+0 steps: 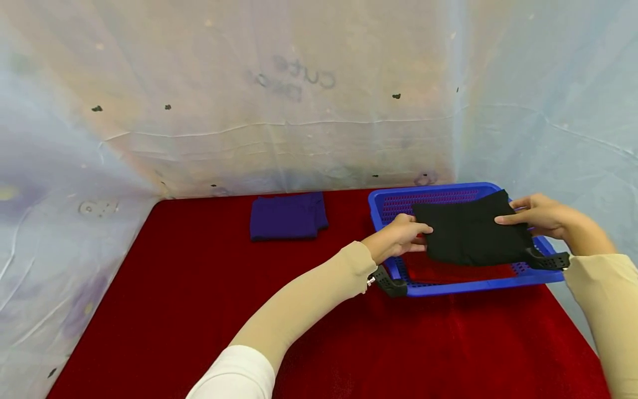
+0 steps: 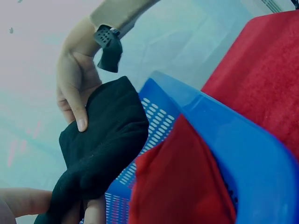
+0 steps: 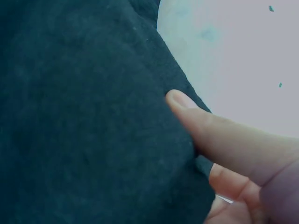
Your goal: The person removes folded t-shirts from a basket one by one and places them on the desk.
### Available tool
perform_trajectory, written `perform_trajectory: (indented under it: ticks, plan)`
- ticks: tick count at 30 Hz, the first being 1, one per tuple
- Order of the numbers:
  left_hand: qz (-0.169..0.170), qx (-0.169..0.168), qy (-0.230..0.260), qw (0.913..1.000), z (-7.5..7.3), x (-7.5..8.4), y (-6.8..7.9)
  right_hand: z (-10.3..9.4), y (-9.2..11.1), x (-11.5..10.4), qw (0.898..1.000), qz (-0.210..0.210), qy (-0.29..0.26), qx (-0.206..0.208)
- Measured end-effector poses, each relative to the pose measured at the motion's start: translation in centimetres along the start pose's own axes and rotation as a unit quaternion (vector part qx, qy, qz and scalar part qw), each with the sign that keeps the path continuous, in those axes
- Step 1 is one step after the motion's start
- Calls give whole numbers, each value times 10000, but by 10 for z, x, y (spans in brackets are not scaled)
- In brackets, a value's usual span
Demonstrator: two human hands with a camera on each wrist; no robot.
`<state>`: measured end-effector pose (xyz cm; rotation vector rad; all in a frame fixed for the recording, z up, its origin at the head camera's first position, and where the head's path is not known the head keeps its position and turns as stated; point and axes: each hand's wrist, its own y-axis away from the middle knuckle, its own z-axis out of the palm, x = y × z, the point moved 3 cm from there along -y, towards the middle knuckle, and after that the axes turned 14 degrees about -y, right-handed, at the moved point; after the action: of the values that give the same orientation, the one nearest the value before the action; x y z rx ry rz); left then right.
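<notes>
A folded black cloth (image 1: 471, 230) is held over a blue plastic basket (image 1: 478, 287) at the right of the head view. My left hand (image 1: 401, 238) pinches its left edge, thumb on top and fingers beneath. The opposite edge is pinched by my right hand (image 1: 545, 216); in the right wrist view the thumb (image 3: 205, 123) presses on the dark fabric. Below the black cloth, a red folded cloth (image 2: 177, 182) lies in the basket, partly hidden from above.
A folded dark blue cloth (image 1: 284, 217) lies toward the back of the red-covered table (image 1: 199, 288), left of the basket. Pale plastic sheeting (image 1: 279, 149) hangs behind the table and along both sides.
</notes>
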<state>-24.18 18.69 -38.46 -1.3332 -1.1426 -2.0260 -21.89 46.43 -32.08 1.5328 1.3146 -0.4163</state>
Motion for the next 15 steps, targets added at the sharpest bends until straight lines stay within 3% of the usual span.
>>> perform_trajectory:
  ticks: [15]
  plan:
    - [110, -197, -1, 9997, -21, 18, 15, 8, 10, -15, 9990, -384, -230, -29]
